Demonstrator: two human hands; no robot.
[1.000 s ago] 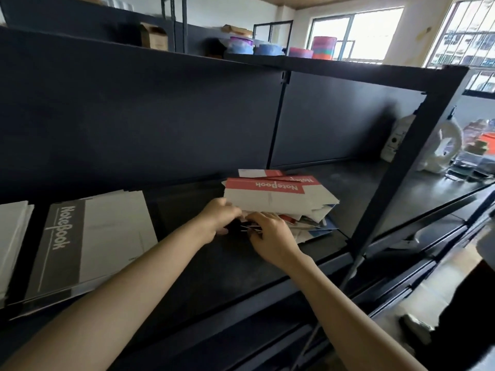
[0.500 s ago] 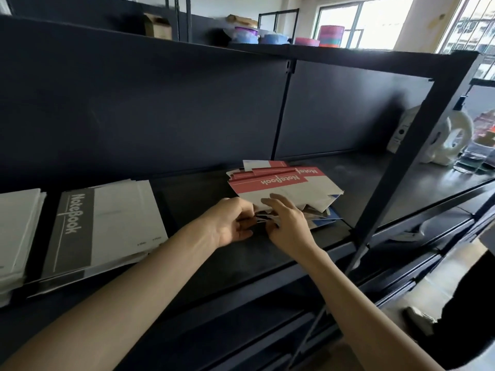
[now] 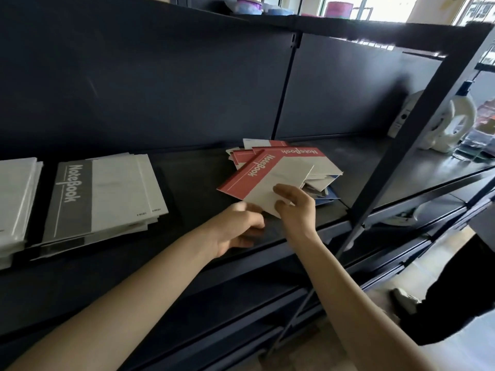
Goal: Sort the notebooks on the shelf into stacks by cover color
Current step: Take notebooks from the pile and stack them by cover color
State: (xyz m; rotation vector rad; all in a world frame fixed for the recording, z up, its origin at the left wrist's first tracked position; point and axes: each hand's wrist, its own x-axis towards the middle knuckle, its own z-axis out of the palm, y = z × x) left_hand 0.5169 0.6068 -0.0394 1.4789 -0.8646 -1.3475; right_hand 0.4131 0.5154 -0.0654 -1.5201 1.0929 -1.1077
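Head view
Shelf (image 3: 192, 183): dark metal, windows bright beyond it.
Grey stack (image 3: 101, 194): flat at the shelf's left end.
Mixed pile (image 3: 308, 170): red covers on top, blue at the bottom.
Red notebook (image 3: 267, 180): tilted, lifted off the pile's near edge.
Right hand (image 3: 294, 207): fingers pinched closed on its near corner.
Left hand (image 3: 238, 228): curled just under that corner; whether it grips, I cannot tell.
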